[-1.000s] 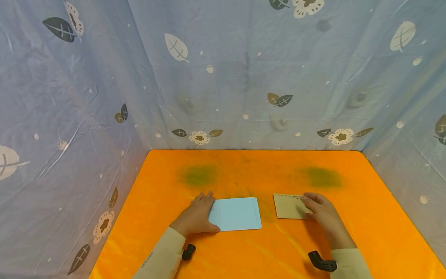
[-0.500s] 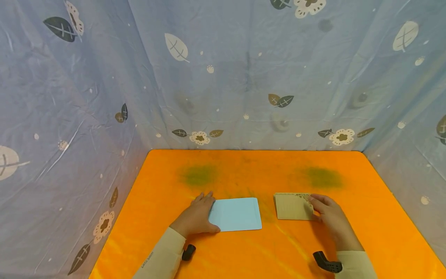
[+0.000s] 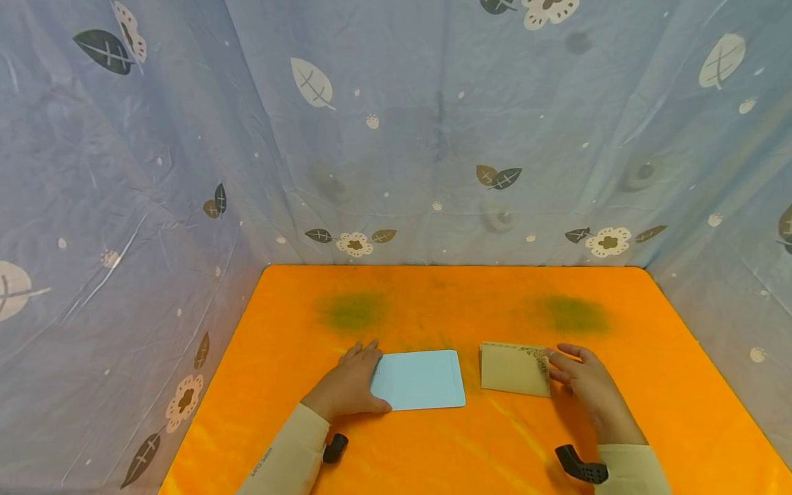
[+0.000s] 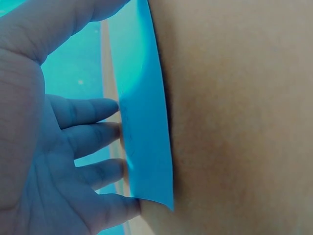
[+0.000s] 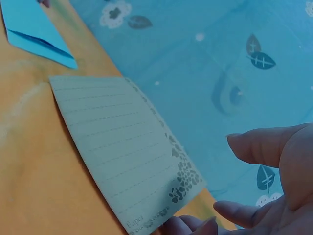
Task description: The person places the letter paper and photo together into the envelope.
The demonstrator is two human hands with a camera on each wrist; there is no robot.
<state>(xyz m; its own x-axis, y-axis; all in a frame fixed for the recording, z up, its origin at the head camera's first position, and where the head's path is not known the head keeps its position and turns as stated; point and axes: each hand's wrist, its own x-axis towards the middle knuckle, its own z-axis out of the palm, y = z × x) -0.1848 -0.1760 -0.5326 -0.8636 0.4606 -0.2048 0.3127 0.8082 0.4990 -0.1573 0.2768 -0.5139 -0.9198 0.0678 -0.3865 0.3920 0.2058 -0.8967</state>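
A light blue envelope (image 3: 421, 380) lies on the orange table, its slit-like end showing in the right wrist view. My left hand (image 3: 348, 385) rests at its left end, thumb at the near edge; in the left wrist view, straight fingertips touch the envelope's border (image 4: 146, 117). To the right is a folded sheet of tan letter paper (image 3: 513, 369), with dashed lines and a dark floral print at one corner (image 5: 183, 174). Fingers of my right hand (image 3: 584, 378) are at the sheet's right edge. In the right wrist view the hand is spread, one digit (image 5: 259, 144) standing off the paper.
An orange cloth (image 3: 433, 295) with two greenish stains covers the table. Grey-blue curtains (image 3: 402, 137) printed with leaves and flowers enclose the back and both sides. A black curved device (image 3: 581, 466) sits at my right wrist, another (image 3: 335, 448) at my left.
The right hand shifted right with the folded paper, then the paper moved back slightly left and turned a little as the fingers loosened. The left hand and envelope have stayed put.
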